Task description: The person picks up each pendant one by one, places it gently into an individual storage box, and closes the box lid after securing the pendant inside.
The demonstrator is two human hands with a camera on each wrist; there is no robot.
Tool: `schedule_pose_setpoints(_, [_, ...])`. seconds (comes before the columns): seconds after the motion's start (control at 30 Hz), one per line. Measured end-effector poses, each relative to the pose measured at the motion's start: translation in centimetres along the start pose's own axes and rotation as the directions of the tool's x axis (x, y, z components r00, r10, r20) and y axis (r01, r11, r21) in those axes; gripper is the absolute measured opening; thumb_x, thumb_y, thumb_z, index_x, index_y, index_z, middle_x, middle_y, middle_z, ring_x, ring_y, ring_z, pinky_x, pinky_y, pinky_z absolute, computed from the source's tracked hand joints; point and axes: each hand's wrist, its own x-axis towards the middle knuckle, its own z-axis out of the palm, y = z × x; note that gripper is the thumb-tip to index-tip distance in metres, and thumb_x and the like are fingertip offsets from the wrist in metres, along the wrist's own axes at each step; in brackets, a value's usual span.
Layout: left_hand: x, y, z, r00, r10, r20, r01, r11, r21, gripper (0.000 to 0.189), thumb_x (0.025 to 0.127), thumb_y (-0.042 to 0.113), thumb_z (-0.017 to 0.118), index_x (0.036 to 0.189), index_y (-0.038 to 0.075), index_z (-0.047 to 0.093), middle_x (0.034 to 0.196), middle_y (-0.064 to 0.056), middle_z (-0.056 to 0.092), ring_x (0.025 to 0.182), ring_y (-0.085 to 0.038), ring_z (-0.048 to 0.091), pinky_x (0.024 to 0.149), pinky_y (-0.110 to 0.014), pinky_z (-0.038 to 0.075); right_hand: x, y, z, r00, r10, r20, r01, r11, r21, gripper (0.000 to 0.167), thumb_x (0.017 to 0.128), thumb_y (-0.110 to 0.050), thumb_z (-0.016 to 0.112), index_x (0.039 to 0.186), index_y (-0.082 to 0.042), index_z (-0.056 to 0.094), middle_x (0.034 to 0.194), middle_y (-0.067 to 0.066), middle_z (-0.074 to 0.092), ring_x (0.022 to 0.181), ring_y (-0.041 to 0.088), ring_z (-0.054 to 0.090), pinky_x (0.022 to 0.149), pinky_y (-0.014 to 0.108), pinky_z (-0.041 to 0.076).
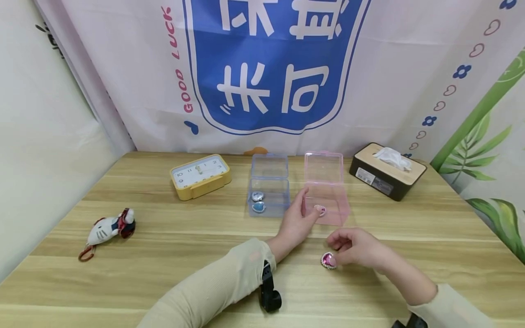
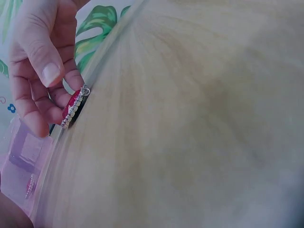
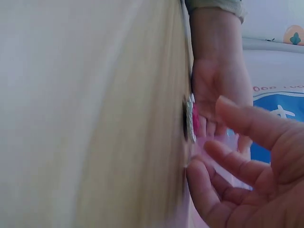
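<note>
My left hand (image 1: 298,221) reaches to the pink clear box (image 1: 337,214), fingers extended along its left side and thumb over a pink jewel (image 1: 321,210) inside. That jewel also shows through the box wall in the left wrist view. Another deep-pink jewel (image 1: 328,260), edged with sparkling stones, lies on the table in front of the box. Beside it is my right hand (image 1: 361,247), thumb and fingers loosely bent and apart. In the right wrist view a gap shows between this jewel (image 3: 191,118) and the right fingertips. The pink box's lid stands open at the back.
Left of the pink box stands an open blue clear box (image 1: 279,210) holding a whitish jewel (image 1: 257,196) and a blue jewel (image 1: 259,207). A yellow clock (image 1: 201,177) and a plush keychain (image 1: 106,229) lie farther left. The tissue box (image 1: 387,171) sits back right.
</note>
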Motion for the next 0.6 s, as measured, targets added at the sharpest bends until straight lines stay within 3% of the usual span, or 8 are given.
schedule_pose_setpoints(0.3, [0.1,0.0,0.0,1.000,-0.009,0.005,0.009,1.000,-0.004,0.062,0.088,0.023,0.061,0.144,0.020,0.033,0.143,-0.011,0.041,0.128,-0.025,0.043,0.107,-0.038,0.036,0.2,0.4,1.0,0.999,0.030,-0.030,-0.031,0.999,-0.025,0.042,0.065,-0.004,0.077,0.102,0.006,0.061,0.084,0.007,0.057,0.075,0.017,0.051,0.062,0.022,0.048])
schedule_pose_setpoints(0.6, [0.2,-0.1,0.1,1.000,0.002,0.005,-0.002,1.000,-0.002,0.061,0.088,0.022,0.061,0.143,0.019,0.034,0.143,-0.012,0.042,0.127,-0.025,0.043,0.107,-0.037,0.037,0.5,0.4,1.2,0.998,0.038,-0.051,-0.040,0.998,-0.041,0.028,0.067,-0.006,0.077,0.089,0.002,0.061,0.077,0.005,0.057,0.070,0.016,0.050,0.057,0.021,0.045])
